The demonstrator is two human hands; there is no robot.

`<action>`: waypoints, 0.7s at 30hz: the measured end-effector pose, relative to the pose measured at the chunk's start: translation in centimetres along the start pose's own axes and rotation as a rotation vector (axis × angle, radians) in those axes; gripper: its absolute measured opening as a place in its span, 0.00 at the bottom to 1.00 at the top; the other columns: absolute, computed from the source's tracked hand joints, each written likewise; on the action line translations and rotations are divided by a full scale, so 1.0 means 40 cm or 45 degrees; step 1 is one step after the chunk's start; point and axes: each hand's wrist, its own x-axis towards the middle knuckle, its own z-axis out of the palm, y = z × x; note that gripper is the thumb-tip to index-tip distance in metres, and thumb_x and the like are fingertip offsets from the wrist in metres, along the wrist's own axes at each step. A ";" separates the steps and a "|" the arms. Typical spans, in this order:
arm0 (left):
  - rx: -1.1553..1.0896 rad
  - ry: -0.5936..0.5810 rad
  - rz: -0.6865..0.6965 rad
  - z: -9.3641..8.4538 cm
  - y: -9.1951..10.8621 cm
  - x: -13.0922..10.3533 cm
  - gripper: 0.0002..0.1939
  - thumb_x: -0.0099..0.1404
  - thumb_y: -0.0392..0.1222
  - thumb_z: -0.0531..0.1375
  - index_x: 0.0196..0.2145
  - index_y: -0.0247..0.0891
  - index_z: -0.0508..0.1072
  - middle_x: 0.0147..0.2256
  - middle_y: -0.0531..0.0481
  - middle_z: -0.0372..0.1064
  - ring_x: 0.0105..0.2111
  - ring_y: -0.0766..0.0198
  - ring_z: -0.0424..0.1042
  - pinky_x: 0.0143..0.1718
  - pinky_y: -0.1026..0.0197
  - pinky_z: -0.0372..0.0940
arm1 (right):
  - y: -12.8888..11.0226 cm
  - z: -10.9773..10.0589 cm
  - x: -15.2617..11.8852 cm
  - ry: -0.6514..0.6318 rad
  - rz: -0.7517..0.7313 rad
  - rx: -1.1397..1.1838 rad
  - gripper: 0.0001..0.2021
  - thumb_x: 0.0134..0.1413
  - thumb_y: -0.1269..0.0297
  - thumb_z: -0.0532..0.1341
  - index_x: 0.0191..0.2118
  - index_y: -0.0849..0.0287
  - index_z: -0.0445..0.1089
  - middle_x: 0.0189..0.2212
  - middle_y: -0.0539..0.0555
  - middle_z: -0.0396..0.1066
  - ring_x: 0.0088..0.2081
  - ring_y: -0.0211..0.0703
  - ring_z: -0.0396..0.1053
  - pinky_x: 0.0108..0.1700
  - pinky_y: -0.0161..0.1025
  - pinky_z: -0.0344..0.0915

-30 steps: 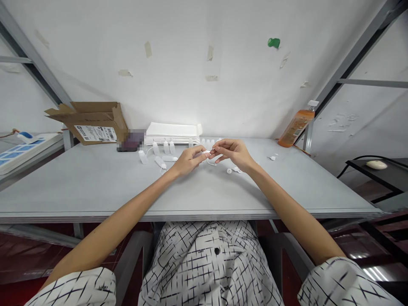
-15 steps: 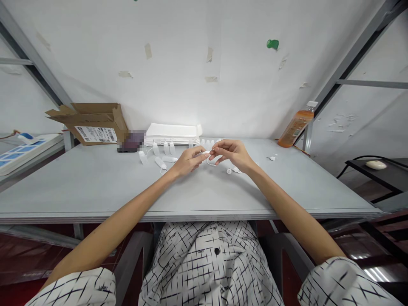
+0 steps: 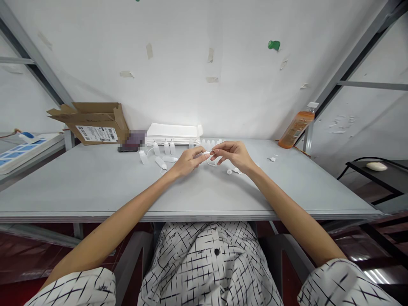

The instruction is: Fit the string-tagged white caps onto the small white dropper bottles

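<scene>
Just above the tabletop, my left hand (image 3: 191,161) is closed around a small white plastic squeeze bottle (image 3: 206,153), mostly hidden by the fingers. My right hand (image 3: 232,154) meets its far end with thumb and forefinger pinched together; what lies between those fingertips is too small to make out. A thin white strap (image 3: 212,164) loops below the fingers. Left of my hands are several similar bottles, some standing, like this one (image 3: 156,148), others lying, such as this bottle (image 3: 160,162). By my right wrist rest a round white piece (image 3: 229,171) and a small white cap (image 3: 236,170).
Along the wall stand an open cardboard box (image 3: 98,125), a dark blurred object (image 3: 129,146) and a stack of white sheets (image 3: 174,131). An orange drink bottle (image 3: 296,127) leans at the right back. Another small white piece (image 3: 272,159) lies on the grey table (image 3: 105,182).
My right fingers have shifted very slightly at the end of the small bottle. My left hand keeps its grip, and the view has moved a little.
</scene>
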 end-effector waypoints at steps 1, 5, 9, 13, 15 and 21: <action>0.021 0.008 0.002 0.000 0.001 0.000 0.18 0.66 0.57 0.58 0.32 0.38 0.67 0.20 0.59 0.50 0.19 0.71 0.50 0.22 0.64 0.49 | 0.001 0.001 0.000 0.004 0.001 0.003 0.16 0.48 0.51 0.72 0.34 0.61 0.79 0.33 0.57 0.79 0.34 0.47 0.79 0.30 0.39 0.76; 0.108 0.022 0.003 -0.003 0.004 -0.002 0.19 0.65 0.58 0.57 0.32 0.37 0.70 0.19 0.58 0.52 0.21 0.69 0.52 0.24 0.63 0.50 | 0.013 0.007 0.002 0.017 0.022 0.038 0.16 0.45 0.52 0.73 0.33 0.61 0.79 0.33 0.57 0.79 0.33 0.47 0.79 0.29 0.39 0.75; 0.183 0.036 0.011 -0.006 0.005 -0.003 0.19 0.66 0.57 0.57 0.34 0.37 0.72 0.20 0.57 0.55 0.22 0.67 0.55 0.26 0.63 0.51 | 0.023 0.010 0.004 0.023 0.043 0.075 0.15 0.44 0.53 0.74 0.33 0.60 0.81 0.32 0.56 0.80 0.32 0.46 0.79 0.30 0.39 0.75; 0.286 0.069 0.077 -0.006 0.008 -0.002 0.19 0.67 0.55 0.55 0.34 0.35 0.74 0.26 0.54 0.63 0.27 0.66 0.58 0.30 0.62 0.53 | 0.023 0.017 0.003 0.051 0.064 0.099 0.14 0.43 0.54 0.74 0.32 0.59 0.82 0.32 0.56 0.80 0.32 0.46 0.79 0.30 0.39 0.75; 0.344 0.091 0.117 -0.007 0.008 -0.002 0.19 0.68 0.54 0.55 0.33 0.35 0.74 0.28 0.53 0.64 0.28 0.66 0.58 0.31 0.62 0.53 | 0.023 0.023 0.002 0.068 0.071 0.116 0.14 0.42 0.55 0.75 0.32 0.60 0.82 0.31 0.57 0.80 0.32 0.46 0.79 0.30 0.39 0.75; 0.409 0.086 0.123 -0.009 0.006 0.000 0.18 0.67 0.54 0.55 0.32 0.35 0.73 0.26 0.55 0.62 0.25 0.68 0.54 0.29 0.63 0.50 | 0.027 0.030 0.005 0.062 0.094 0.097 0.14 0.41 0.54 0.75 0.31 0.60 0.82 0.30 0.56 0.79 0.32 0.46 0.79 0.31 0.39 0.75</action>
